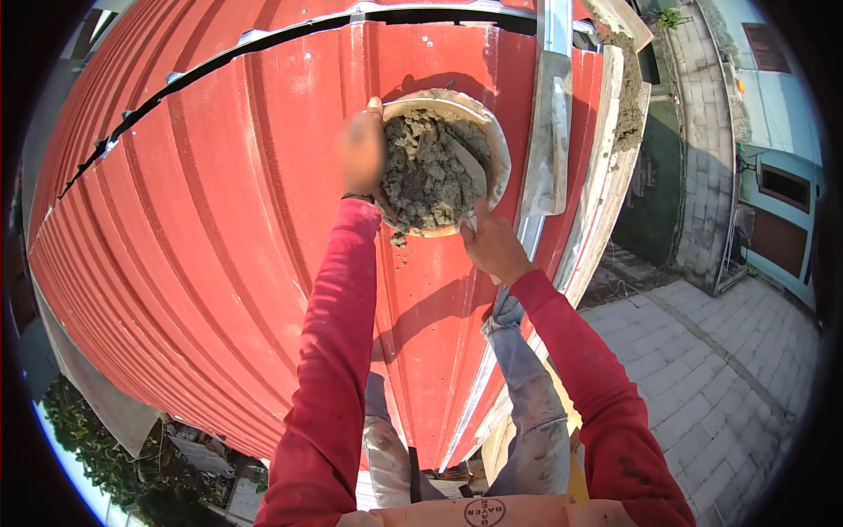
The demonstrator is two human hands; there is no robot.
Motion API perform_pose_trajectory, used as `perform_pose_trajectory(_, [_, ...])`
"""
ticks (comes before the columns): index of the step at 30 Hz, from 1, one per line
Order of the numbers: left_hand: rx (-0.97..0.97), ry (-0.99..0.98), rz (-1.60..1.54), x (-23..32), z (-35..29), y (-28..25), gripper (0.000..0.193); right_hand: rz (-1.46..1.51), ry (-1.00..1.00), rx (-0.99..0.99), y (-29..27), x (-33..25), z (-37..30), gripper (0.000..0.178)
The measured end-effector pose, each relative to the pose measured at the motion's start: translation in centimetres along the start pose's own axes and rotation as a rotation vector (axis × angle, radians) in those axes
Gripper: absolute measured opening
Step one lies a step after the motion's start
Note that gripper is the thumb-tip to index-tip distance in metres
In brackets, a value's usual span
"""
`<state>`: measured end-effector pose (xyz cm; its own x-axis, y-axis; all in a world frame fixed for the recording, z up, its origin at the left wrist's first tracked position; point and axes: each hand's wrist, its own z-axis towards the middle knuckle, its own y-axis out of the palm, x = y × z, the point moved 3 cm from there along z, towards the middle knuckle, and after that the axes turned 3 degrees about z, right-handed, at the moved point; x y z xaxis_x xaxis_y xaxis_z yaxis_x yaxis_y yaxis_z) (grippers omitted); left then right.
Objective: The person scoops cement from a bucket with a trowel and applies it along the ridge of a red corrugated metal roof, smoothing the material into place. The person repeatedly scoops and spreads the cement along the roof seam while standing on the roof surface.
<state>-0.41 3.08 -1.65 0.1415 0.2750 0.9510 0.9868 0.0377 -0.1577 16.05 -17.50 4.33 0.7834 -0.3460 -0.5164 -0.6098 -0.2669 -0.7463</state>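
As the left hand (362,151) holds the bucket's rim (501,154), red roofing (224,220) spreads leftward.

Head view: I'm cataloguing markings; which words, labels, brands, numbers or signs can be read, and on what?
Round dark emblem with lettering, on the peach material at the lower edge: wording not copied here.
Bucket, trowel and red roof: no readable text.

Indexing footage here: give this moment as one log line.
left hand: holding tub by rim | right hand: gripping trowel | trowel: blade against grey mix | tub: over red roof
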Motion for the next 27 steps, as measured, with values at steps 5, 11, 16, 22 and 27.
perform_pose_trajectory(5, [-0.049,-0.042,0.046,1.4,-0.5,0.8,0.050,0.749,0.344,-0.043,6.2,-2.8,-1.1,0.028])
perform_pose_trajectory(11, [-0.068,-0.044,0.046,2.5,-0.8,1.1,0.046,1.568,0.498,-0.021,8.9,-6.3,-0.7,0.027])
perform_pose_trajectory(16, [-0.051,0.006,0.106,2.5,-1.0,1.1,0.042,1.838,0.609,-0.106,8.1,-7.3,-0.8,0.023])
perform_pose_trajectory(22, [-0.057,0.113,0.101,3.1,-1.0,1.4,0.045,1.765,0.484,-0.226,6.2,-4.2,-3.3,0.025])
perform_pose_trajectory(27, [-0.126,0.013,0.094,1.7,-0.3,0.8,0.048,1.590,0.355,-0.159,5.4,-1.8,-5.2,0.021])
